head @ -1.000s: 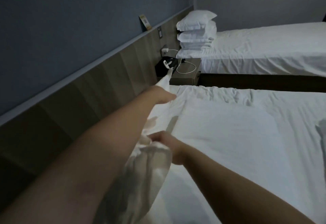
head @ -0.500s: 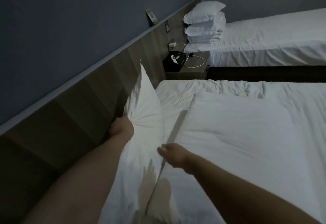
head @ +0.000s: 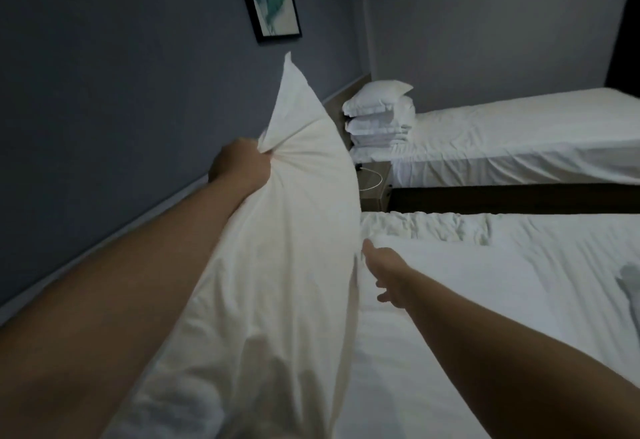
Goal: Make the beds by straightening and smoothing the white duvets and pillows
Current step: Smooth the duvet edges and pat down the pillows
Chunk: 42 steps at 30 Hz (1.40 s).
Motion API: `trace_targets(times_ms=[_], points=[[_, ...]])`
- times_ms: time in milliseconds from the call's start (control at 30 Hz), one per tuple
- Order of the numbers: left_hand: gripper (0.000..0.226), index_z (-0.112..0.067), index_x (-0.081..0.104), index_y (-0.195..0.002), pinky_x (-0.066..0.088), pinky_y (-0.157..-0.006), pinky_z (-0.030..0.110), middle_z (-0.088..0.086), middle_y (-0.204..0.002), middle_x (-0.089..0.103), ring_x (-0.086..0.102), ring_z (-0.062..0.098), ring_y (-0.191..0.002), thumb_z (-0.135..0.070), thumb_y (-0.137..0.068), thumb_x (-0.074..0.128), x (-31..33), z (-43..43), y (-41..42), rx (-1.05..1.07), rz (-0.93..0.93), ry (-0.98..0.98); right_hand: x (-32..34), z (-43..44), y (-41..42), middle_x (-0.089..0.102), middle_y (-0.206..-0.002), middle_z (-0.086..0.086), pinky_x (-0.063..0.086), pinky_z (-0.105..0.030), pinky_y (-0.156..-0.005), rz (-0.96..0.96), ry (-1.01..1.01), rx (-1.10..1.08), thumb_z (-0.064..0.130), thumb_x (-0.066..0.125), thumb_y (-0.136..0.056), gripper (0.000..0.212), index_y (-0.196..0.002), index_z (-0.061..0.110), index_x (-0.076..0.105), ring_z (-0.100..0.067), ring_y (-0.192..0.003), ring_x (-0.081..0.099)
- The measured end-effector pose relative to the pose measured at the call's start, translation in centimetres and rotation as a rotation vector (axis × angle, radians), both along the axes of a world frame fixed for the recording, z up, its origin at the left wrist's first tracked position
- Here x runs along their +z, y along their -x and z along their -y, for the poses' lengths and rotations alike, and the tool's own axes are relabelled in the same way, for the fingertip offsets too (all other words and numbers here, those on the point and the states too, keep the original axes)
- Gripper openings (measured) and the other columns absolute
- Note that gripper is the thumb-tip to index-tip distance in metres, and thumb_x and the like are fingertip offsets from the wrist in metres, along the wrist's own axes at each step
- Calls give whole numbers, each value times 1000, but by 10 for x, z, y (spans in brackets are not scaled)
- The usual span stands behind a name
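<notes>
Near bed, head end. White pillow (head: pixel 294 231) is up off the mattress, standing on its long axis, top corner pointing at the grey wall, lower end sagging toward the camera.

Left hand (head: pixel 239 165): clenched on a bunch of the pillow's cover high on its left side; creases fan out from the grip. Right hand (head: pixel 384 272): fingers reach out fairly straight, tips at the pillow's right edge, thumb free. It grasps nothing that I can see; whether it touches the edge I cannot tell.

Handling, my judgement: light, since one fistful of cloth carries it. Soft and floppy, filling likely to slump to the low end. Cover is loose cotton, not slippery, and wrinkles where pinched. Nothing fragile. Best hold is both top corners or the two side seams, so it hangs even and can be shaken plump; a one-sided bunch twists it.

Duvet (head: pixel 485 300) on this bed lies fairly flat, with a rumpled band of sheet above it by the headboard, where the pillow probably belongs.

Beyond: nightstand (head: pixel 375 193) with a white cable (head: pixel 377 180), far bed (head: pixel 519 134) looking smooth, stacked pillows (head: pixel 379 113) at its head
</notes>
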<state>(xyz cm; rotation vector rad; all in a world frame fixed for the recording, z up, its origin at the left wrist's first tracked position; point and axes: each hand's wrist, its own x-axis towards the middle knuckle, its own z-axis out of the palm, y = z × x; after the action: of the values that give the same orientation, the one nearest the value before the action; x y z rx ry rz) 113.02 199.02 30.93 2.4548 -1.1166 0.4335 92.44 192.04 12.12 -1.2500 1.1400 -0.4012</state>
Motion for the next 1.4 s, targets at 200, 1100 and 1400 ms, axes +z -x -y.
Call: trace_targets(times_ms=[200,1100,1400], points=[[57,7,54,-137,39,-102,33,26,-143,53,49,38,-132,-38,-103,53,48,29,58,-171,-229,169,38,33,84,63,-105,-8,44,-29,-73,314,-186,-269,62,32,-103,51,-114,18,57,-22,-84,55],[66,-7,39,-150,55,-89,39,12,-129,58,68,30,-104,-53,-102,48,-205,147,477,-859,-894,-666,23,58,635,62,-133,-14,45,-42,-103,-1082,421,-828,43,40,-94,56,-132,9,62,-37,-121,57],[70,-11,26,-159,28,-119,33,9,-163,31,31,27,-149,-49,-104,45,-297,122,375,-727,-414,-743,-129,37,481,-3,-169,-16,-3,-69,-116,-1339,220,-398,24,20,-99,66,-163,20,4,-44,-153,-6]])
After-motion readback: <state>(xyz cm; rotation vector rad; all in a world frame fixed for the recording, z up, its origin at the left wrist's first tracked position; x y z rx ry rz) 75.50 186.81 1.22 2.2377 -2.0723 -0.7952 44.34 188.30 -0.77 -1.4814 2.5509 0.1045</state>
